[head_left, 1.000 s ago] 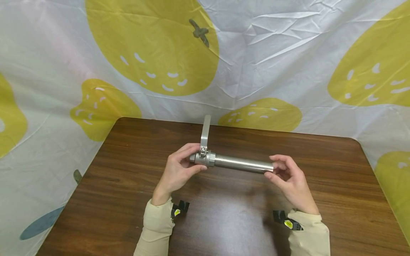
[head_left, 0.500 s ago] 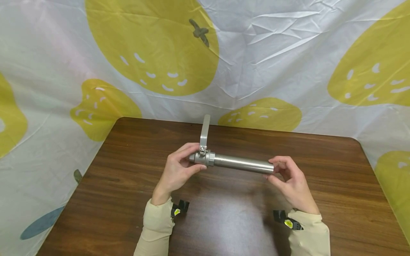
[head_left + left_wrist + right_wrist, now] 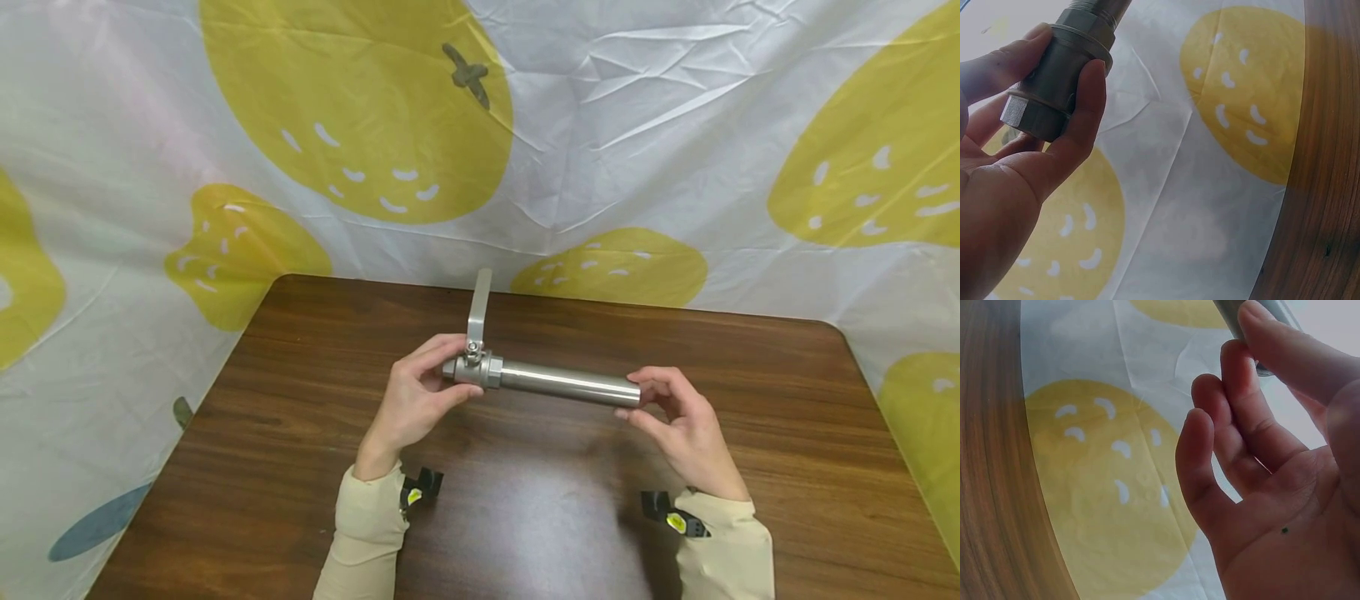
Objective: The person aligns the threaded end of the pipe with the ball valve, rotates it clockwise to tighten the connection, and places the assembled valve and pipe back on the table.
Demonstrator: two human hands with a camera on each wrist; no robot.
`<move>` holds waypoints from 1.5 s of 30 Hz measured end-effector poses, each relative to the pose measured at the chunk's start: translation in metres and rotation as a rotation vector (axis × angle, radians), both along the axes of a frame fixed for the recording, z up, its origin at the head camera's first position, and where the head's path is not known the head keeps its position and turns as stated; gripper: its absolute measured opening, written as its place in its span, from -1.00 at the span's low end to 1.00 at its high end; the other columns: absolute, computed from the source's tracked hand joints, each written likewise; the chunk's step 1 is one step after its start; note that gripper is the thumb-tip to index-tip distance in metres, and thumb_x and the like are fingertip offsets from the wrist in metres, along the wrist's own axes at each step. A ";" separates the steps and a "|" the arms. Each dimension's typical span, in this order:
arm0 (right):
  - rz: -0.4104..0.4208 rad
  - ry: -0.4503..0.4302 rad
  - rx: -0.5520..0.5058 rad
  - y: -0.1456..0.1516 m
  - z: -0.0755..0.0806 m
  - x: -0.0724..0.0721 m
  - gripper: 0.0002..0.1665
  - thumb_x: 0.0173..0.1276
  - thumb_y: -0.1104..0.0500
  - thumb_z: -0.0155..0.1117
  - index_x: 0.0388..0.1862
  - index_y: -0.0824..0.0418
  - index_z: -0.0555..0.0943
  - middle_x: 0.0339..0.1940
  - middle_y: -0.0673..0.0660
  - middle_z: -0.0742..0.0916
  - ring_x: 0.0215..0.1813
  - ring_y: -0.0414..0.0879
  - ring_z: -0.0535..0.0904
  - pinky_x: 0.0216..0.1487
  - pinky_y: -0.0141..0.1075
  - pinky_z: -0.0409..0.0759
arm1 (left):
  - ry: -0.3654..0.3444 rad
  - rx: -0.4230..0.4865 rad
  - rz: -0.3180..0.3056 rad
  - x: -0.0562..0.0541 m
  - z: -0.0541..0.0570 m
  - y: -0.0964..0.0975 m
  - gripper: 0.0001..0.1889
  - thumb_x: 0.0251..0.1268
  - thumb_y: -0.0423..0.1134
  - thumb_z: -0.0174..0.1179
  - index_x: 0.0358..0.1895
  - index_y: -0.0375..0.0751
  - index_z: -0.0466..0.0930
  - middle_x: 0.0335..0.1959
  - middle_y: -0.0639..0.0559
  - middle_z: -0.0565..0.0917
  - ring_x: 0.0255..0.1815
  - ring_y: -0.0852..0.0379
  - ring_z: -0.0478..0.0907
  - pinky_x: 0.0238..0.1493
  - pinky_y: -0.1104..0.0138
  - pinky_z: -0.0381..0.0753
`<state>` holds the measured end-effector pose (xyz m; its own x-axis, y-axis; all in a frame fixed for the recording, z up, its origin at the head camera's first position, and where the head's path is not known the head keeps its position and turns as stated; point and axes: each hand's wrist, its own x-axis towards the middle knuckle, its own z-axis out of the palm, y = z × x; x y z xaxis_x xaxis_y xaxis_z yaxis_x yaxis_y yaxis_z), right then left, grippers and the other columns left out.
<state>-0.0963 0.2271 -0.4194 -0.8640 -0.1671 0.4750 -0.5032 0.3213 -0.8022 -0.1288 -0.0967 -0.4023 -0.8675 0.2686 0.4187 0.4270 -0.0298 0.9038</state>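
Note:
My left hand [image 3: 408,400] grips the steel body of a ball valve [image 3: 472,372] between thumb and fingers. Its flat lever handle [image 3: 480,308] points up and away from me. A shiny metal pipe [image 3: 570,383] extends from the valve's hex end toward the right. At the pipe's free end, my right hand [image 3: 678,417] pinches it with thumb and fingertips. In the left wrist view, the valve's hex end [image 3: 1035,115] lies within my curled fingers. The right wrist view catches only the pipe's end [image 3: 1266,365], beside my thumb, with the other fingers loosely bent.
A brown wood-grain table [image 3: 300,433] lies beneath both hands. A white cloth with yellow fruit prints [image 3: 570,150] hangs behind the table and along its sides. Each wrist wears a black strap [image 3: 420,490] with a yellow mark.
My right thumb has slid down to the pipe's underside, and the right fingers have shifted slightly around the end. The lever and valve have tipped very slightly. My left hand keeps its grip.

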 end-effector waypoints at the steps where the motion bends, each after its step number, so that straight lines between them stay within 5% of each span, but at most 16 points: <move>1: 0.000 0.001 0.001 0.000 0.000 0.000 -0.38 -0.10 0.70 0.37 -0.01 0.40 0.49 -0.36 -0.17 0.68 -0.29 -0.30 0.57 -0.23 -0.56 0.56 | 0.002 0.001 -0.001 0.000 0.000 0.000 -0.42 -0.12 -0.68 0.36 0.12 -0.56 0.50 0.09 -0.37 0.52 -0.03 0.22 0.53 0.02 0.46 0.62; 23: -0.006 -0.037 0.007 0.002 0.001 0.001 -0.44 0.02 0.58 0.39 0.05 0.36 0.54 -0.31 -0.05 0.63 -0.25 -0.29 0.56 -0.21 -0.57 0.53 | -0.003 0.003 -0.006 0.000 0.000 0.000 -0.42 -0.13 -0.70 0.36 0.12 -0.56 0.49 0.10 -0.36 0.52 -0.02 0.22 0.52 0.03 0.48 0.60; 45: -0.132 -0.142 0.084 0.001 0.005 0.004 -0.84 0.26 0.42 0.28 -0.18 0.31 0.64 -0.40 -0.30 0.66 -0.35 -0.40 0.57 -0.32 -0.58 0.54 | 0.001 0.004 -0.022 0.000 -0.001 0.001 -0.43 -0.11 -0.67 0.37 0.12 -0.56 0.49 0.08 -0.37 0.51 -0.05 0.20 0.52 -0.02 0.47 0.62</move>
